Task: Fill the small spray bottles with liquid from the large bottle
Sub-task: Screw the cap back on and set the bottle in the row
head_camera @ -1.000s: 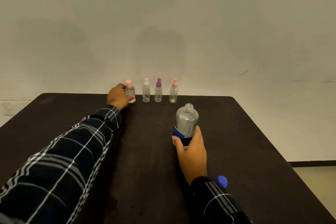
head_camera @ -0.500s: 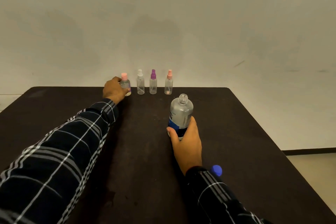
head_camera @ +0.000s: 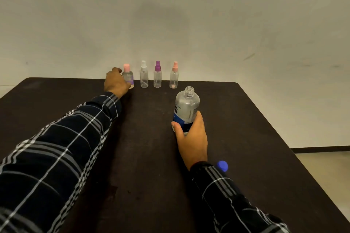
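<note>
Dark counter (head_camera: pixel 265 157), pale wall: left grip (head_camera: pixel 115 84) wraps the pink-capped spray bottle (head_camera: pixel 128 77), upper centre-left, beside three more spray bottles (head_camera: pixel 157 79). Right grip (head_camera: pixel 191 138) holds the uncapped large bottle (head_camera: pixel 186 108) mid-frame, blue cap (head_camera: pixel 222 165) lying nearby. All four look capped, apparently unfilled; pouring seems not begun.

Only the wearer's head has moved, tipping downward and slightly right over the last second. The whole scene has slid up and left in view. The row of small spray bottles (head_camera: pixel 157 79) along the far edge of the table (head_camera: pixel 265 119) sits higher. So do the left hand (head_camera: pixel 115 85) on the pink-capped spray bottle (head_camera: pixel 128 76), the right hand (head_camera: pixel 192 138) round the large bottle (head_camera: pixel 186 104), and the blue cap (head_camera: pixel 222 165). More near tabletop and plaid right sleeve (head_camera: pixel 227 195) shows below.
</note>
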